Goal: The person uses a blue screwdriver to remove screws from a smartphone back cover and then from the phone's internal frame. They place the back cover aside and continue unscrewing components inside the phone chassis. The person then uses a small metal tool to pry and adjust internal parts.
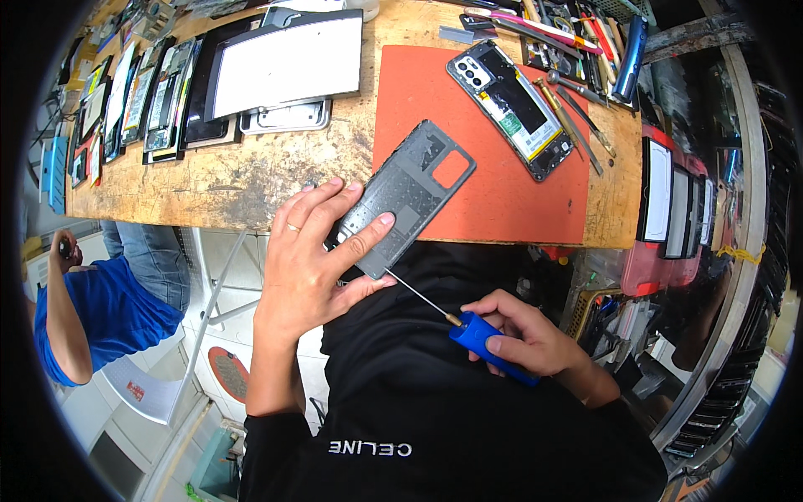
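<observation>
My left hand (pixel 305 268) is closed on a dark grey phone back cover (pixel 422 180) with a square camera cutout, held at a tilt over the front edge of an orange mat (pixel 502 217). My right hand (pixel 535 343) grips a blue handheld tool (pixel 468 333) with a brass collar and a long thin metal rod (pixel 418 292), whose tip meets the cover's lower edge by my left thumb. An opened phone (pixel 510 109) with its inner parts exposed lies on the mat beyond the cover.
Rows of phones and screens (pixel 171 96) fill the wooden bench's (pixel 226 197) left side. Hand tools (pixel 577 42) crowd the back right; a pink case (pixel 698 243) with flat parts is at right. Another person in blue (pixel 117 309) sits at the left beside a folding chair (pixel 150 389).
</observation>
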Motion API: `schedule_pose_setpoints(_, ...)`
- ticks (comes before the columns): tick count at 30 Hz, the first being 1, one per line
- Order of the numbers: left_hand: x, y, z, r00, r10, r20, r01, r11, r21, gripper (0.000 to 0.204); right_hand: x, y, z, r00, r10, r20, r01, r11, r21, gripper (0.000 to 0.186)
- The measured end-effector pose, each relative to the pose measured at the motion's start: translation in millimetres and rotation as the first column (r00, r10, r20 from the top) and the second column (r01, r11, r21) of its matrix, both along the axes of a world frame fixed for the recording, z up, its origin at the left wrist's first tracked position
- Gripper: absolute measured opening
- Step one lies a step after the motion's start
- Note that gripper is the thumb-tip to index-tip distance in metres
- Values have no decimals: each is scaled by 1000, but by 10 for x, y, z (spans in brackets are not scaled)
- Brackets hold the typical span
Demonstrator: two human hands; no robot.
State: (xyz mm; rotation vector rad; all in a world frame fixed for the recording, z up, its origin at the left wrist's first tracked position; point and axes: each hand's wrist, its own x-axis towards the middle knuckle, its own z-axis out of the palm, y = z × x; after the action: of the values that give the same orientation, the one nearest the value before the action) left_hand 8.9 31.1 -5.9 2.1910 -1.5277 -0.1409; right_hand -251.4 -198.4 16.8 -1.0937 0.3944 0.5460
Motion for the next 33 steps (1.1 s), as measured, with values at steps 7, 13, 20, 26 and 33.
schedule_pose_setpoints(7,-11,-2,-21,1000,9,-4,-9,1000,-9,73,-18,19,24,998,-34,-49,35,999,12,50)
schedule_pose_setpoints(13,-18,-2,-39,1000,11,-6,-11,1000,-18,72,-8,8,88,993,-80,-81,80,997,-3,49)
schedule_pose_setpoints(20,7,-22,1,1000,2,-27,-2,1000,-23,71,-11,6,130,993,-91,-74,89,995,-32,49)
schedule_pose_setpoints(26,-33,-45,9,999,30,-29,-31,998,-57,72,80,61,224,999,18,-31,-22,991,-135,50)
schedule_pose_setpoints(33,-132,-46,-28,997,76,-2,-76,992,-101,78,74,49,228,996,12,-86,-20,996,-92,49)
